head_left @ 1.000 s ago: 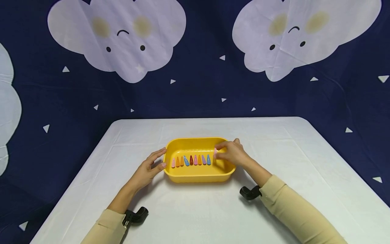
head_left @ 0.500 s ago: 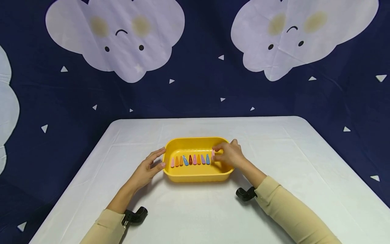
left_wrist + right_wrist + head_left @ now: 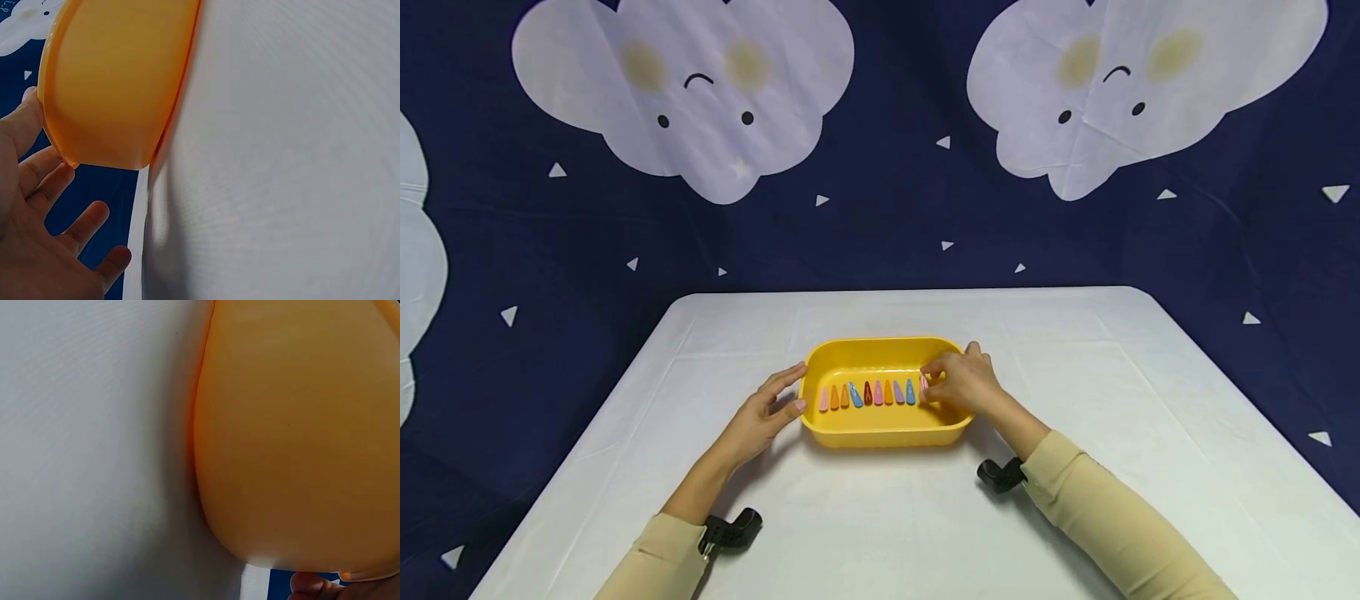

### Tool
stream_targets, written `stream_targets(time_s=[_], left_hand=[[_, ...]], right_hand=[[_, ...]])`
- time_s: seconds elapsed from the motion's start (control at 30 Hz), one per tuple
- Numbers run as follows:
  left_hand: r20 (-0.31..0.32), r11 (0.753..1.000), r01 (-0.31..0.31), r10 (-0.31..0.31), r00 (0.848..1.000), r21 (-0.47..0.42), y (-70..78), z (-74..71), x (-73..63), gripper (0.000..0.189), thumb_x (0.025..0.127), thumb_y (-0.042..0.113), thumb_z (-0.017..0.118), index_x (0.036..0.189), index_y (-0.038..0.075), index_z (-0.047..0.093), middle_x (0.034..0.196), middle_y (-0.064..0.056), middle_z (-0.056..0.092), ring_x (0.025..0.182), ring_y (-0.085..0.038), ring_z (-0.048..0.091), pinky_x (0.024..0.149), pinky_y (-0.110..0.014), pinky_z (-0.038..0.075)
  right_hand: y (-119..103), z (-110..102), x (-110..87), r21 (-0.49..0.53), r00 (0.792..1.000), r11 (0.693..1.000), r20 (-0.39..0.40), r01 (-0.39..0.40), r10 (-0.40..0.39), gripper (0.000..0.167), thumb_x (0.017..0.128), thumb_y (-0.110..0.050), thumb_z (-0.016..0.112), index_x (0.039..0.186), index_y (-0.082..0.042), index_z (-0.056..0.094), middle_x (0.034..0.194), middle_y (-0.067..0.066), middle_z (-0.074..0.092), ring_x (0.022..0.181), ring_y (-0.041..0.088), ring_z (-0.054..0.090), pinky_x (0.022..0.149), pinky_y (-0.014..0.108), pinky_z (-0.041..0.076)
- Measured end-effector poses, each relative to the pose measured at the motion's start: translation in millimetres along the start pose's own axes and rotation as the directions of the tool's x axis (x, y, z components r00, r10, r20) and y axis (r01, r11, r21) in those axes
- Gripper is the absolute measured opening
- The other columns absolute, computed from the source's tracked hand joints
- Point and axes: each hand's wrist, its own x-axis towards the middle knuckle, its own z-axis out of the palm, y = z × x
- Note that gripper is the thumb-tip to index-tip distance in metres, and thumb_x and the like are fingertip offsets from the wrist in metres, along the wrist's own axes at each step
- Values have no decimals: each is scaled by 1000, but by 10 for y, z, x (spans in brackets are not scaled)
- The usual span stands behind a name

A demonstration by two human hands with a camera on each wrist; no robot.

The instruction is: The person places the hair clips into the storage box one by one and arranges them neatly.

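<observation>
A yellow plastic basin (image 3: 880, 439) stands on the table, with a row of colourful snap hair clips lying on its floor. My left hand (image 3: 765, 417) rests at the basin's left end; in the left wrist view the thumb and fingertips touch the rim (image 3: 42, 94) and the other fingers are spread. My right hand (image 3: 967, 382) reaches in over the right end and pinches a pink striped hair clip (image 3: 923, 385) between thumb and fingers. That clip stands just right of the blue hair clip (image 3: 911, 392), at the row's right end. In the right wrist view the basin wall hides most of the hand.
A white cloth covers the table (image 3: 880, 525). Behind it hangs a dark blue curtain (image 3: 910, 233) with clouds and small triangles. Each wrist carries a black camera mount, the left mount (image 3: 735, 530) and the right mount (image 3: 1000, 476).
My right hand has moved slightly left with the pink hair clip, bringing it beside the blue one at the row's end. The left hand stays at the rim.
</observation>
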Motion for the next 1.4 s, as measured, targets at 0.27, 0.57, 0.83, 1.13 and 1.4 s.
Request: stream_targets(time_s=[0.27, 0.57, 0.83, 1.13, 1.4], left_hand=[[-5, 1000, -2, 2, 1000, -2, -6, 4, 4, 53, 93, 21, 59, 142, 10, 42, 152, -13, 34, 142, -37, 25, 110, -66, 22], [-6, 1000, -1, 1, 1000, 8, 4, 8, 8, 54, 93, 22, 59, 142, 10, 42, 152, -13, 34, 142, -38, 25, 109, -67, 22], [-3, 1000, 11, -11, 1000, 8, 12, 12, 2, 53, 93, 21, 59, 143, 12, 42, 152, -12, 34, 143, -37, 25, 111, -65, 22], [0, 1000, 12, -12, 1000, 7, 22, 12, -12, 53, 93, 23, 59, 143, 12, 42, 152, -11, 34, 143, -36, 24, 111, -65, 22], [-1, 1000, 9, -9, 1000, -3, 27, 10, -11, 54, 93, 22, 59, 143, 11, 42, 152, -12, 34, 143, -37, 23, 111, -66, 20]], right_hand=[[-8, 4, -17, -93, 999, 995, -2, 32, -32, 41, 70, -42, 80, 107, -24, 74, 117, 1, 67, 89, 27, 41, 69, 33, 26], [-17, -15, -22, -173, 999, 984, 25, 48, -44, 42, 69, -47, 80, 105, -27, 74, 94, -6, 64, 88, 26, 41, 69, 33, 27], [-29, -14, -15, -212, 998, 976, 46, 41, -32, 39, 69, -50, 79, 102, -30, 75, 91, -7, 64, 90, 25, 41, 70, 34, 27], [-35, -14, -31, -209, 998, 976, 43, 58, -50, 40, 69, -51, 78, 102, -29, 74, 92, -6, 65, 87, 25, 42, 68, 33, 27], [-13, 0, -25, -151, 999, 988, 22, 33, -30, 48, 70, -51, 78, 110, -26, 72, 89, -6, 61, 86, 26, 41, 67, 32, 26]])
